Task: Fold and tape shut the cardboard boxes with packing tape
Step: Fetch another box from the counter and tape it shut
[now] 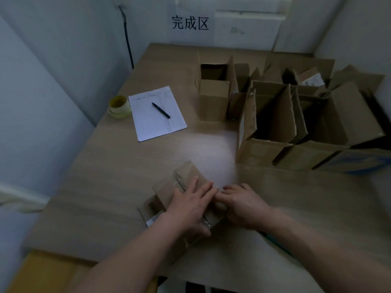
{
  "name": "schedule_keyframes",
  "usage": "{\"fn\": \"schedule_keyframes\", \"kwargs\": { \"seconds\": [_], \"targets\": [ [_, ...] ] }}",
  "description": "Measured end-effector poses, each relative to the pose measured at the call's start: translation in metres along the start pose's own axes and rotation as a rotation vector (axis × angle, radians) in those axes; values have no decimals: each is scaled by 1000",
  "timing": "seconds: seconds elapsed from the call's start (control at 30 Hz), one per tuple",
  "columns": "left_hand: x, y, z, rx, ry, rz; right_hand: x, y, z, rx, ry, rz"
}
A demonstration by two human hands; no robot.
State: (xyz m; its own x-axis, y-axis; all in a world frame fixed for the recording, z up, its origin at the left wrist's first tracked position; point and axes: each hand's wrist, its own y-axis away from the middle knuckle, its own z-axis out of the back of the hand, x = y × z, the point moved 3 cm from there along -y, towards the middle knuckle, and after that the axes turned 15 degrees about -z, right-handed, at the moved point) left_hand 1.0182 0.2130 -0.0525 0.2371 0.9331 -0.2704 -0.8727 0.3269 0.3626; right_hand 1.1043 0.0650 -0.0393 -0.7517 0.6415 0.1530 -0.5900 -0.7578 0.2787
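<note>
A small cardboard box lies near the front edge of the wooden table, its top flaps folded down with a seam running along the middle. My left hand lies flat on the flaps, fingers spread, pressing them down. My right hand grips the box's right side, its fingertips meeting the left hand's at the seam. A roll of clear packing tape with a yellowish core stands at the table's left edge, far from both hands.
Several open cardboard boxes with upright flaps crowd the right and back of the table. A printed sheet with a black pen on it lies left of centre. Walls close in on the left and back; a sign hangs there.
</note>
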Motion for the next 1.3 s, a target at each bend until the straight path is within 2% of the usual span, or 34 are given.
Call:
{"fn": "schedule_keyframes", "kwargs": {
  "seconds": [0.13,0.17,0.23,0.3,0.47,0.63,0.73,0.87,1.17,1.23,1.3],
  "targets": [
    [0,-8,7,82,-6,24,-24,51,-9,-390,-402,-280],
    [-2,-10,8,92,-15,29,-35,65,-14,-442,-455,-368],
    [-9,-16,10,94,-37,54,-53,81,-25,-377,-488,-499],
    [-19,-24,13,79,-49,98,-68,80,-33,-210,-461,-531],
    [-33,-42,11,137,-67,162,-83,52,-23,-58,-462,-358],
    [-25,-51,8,171,-122,48,-77,25,-14,172,-391,-286],
    [-22,-57,6,93,-48,17,-79,16,-6,237,-427,-324],
    [-19,-72,17,-16,163,48,-89,9,8,176,-397,-383],
    [-16,-87,28,-23,452,68,-80,14,15,63,-323,-288],
    [-17,-82,22,-22,455,70,-78,15,11,45,-295,-275],
    [-17,-75,17,-79,353,62,-76,14,8,36,-277,-278]
  ]
}}
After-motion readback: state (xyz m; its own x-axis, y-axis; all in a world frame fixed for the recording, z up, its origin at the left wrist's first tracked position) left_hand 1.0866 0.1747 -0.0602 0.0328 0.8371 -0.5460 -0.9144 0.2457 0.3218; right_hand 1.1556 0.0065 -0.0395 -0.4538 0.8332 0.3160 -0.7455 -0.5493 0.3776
